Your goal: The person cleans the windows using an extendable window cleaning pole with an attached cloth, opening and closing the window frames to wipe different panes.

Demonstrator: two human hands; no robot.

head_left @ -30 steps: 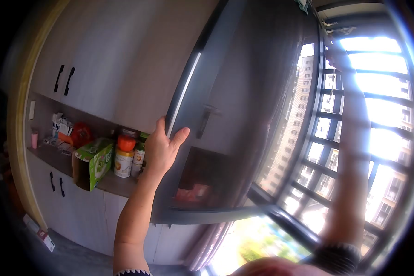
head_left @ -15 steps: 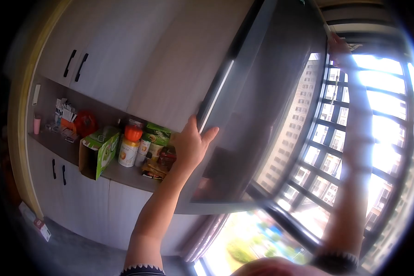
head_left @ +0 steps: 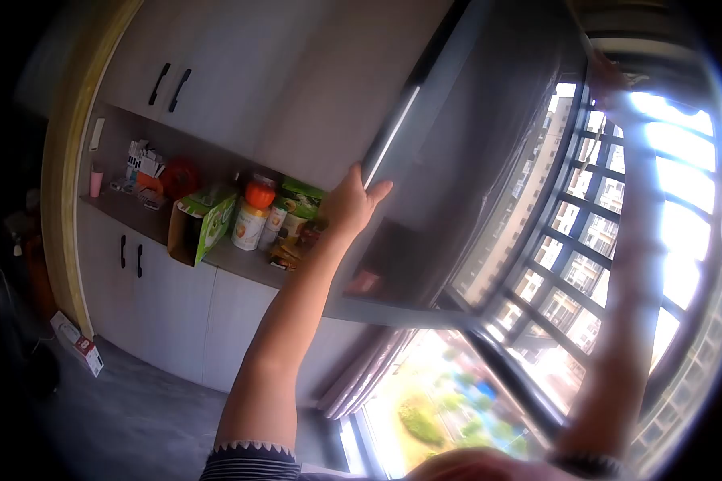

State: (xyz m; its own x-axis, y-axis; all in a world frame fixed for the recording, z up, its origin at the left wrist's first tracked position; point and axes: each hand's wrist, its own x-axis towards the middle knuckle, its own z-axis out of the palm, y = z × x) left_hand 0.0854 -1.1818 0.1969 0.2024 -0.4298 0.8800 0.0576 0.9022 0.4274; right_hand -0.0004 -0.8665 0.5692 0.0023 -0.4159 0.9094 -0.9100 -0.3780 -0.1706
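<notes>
A large dark-framed glass window sash [head_left: 489,136] stands tilted in front of me, its glass dark and reflective. My left hand [head_left: 356,202] is closed around its left edge, thumb on the near side and fingers partly hidden behind the frame. High at the sash's right edge is my right hand [head_left: 611,86], dim and blurred against the glare, so its fingers cannot be made out. Bright light washes over my right forearm.
Pale cabinets [head_left: 233,88] with black handles line the left. Their open shelf holds a green box [head_left: 204,224], a white can [head_left: 249,228], an orange-red jar [head_left: 260,191] and packets. Window bars [head_left: 573,232] are at right, a curtain [head_left: 369,373] below, and a small box [head_left: 78,345] on the floor.
The view has shifted, so the cabinets and shelf items sit higher and further right. Both hands stay at the sash's edges, and the sash's lower edge appears higher.
</notes>
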